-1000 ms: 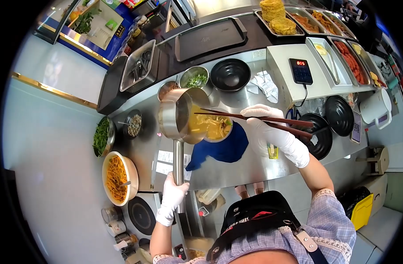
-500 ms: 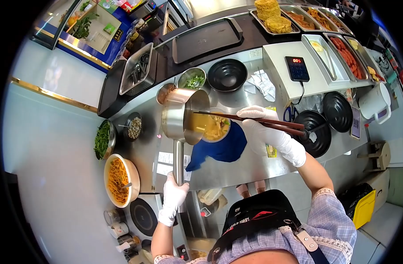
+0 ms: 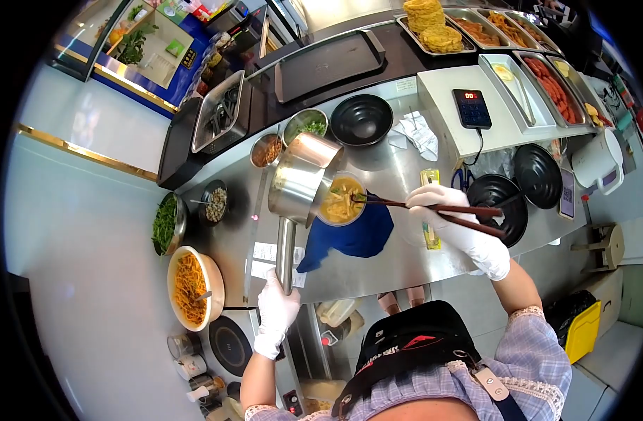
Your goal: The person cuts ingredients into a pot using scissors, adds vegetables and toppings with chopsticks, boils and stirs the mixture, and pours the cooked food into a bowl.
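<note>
My left hand (image 3: 276, 309), in a white glove, is closed round the handle of a steel saucepan (image 3: 297, 179). The pan is tipped to the right, its rim over the left side of a round bowl of soup (image 3: 344, 200) with pale yellow pieces in it. That bowl stands on a blue cloth (image 3: 356, 238). Gloved as well, my right hand (image 3: 453, 216) grips a pair of dark chopsticks (image 3: 469, 210), whose tips reach the bowl's right edge. The inside of the pan is mostly hidden.
Behind stand a black bowl (image 3: 362, 120), a bowl of chopped greens (image 3: 311, 127) and a small bowl of brown bits (image 3: 266, 150). At left are a bowl of orange shreds (image 3: 191, 289) and leafy greens (image 3: 165, 223). More black bowls (image 3: 539, 177) sit at right.
The saucepan has shifted right and tipped further over the bowl. My right hand has moved right and slightly down, drawing the chopstick tips from the pan to the bowl's right edge.
</note>
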Demonstrator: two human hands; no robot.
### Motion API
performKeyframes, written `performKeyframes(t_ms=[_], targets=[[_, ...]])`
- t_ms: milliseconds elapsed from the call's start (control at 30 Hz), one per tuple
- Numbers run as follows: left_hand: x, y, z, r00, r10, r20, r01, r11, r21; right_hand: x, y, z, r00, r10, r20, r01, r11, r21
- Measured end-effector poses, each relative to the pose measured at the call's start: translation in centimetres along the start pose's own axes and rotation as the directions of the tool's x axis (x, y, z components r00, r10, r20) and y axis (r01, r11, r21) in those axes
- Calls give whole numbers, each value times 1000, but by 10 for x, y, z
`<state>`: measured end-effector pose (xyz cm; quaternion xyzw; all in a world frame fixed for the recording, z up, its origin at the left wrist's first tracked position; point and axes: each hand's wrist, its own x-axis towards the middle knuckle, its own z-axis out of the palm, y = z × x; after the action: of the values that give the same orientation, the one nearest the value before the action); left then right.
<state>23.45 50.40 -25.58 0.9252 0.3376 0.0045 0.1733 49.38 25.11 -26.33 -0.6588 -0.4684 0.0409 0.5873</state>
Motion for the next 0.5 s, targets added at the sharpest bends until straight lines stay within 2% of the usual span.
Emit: performKeyframes(t_ms=[33,67,200,300,367,400,467,500], targets=[[-1,1,0,1000,3,0,-3,1000,2,0,2,5,999,17,30,-16,999,-36],[-1,1,0,1000,19,-5,-18,1000,13,0,0,9,997,39,62,-40,999,24],[-5,7,-2,999,51,-15,-50,998,43,-5,21,29,997,-57,59,53,997,60],[-9,9,-3,998,48,-34,-46,997,63,-4,4,18,999,12,45,-13,1000,21],[-12,9,-3,998,42,-37,-39,997,71,-2,-20,1,996,83,-22,-82,996,45],[-14,10,-3,998,41,-41,-38,996,77,-1,-22,-1,997,18,-76,-17,1000,10],[-16,6,1,997,52,-58,-50,998,44,-2,-21,-6,996,23,-89,-16,997,77],[-16,3,4,995,64,-74,-63,998,14,-2,-22,-13,998,57,-16,-55,994,94]])
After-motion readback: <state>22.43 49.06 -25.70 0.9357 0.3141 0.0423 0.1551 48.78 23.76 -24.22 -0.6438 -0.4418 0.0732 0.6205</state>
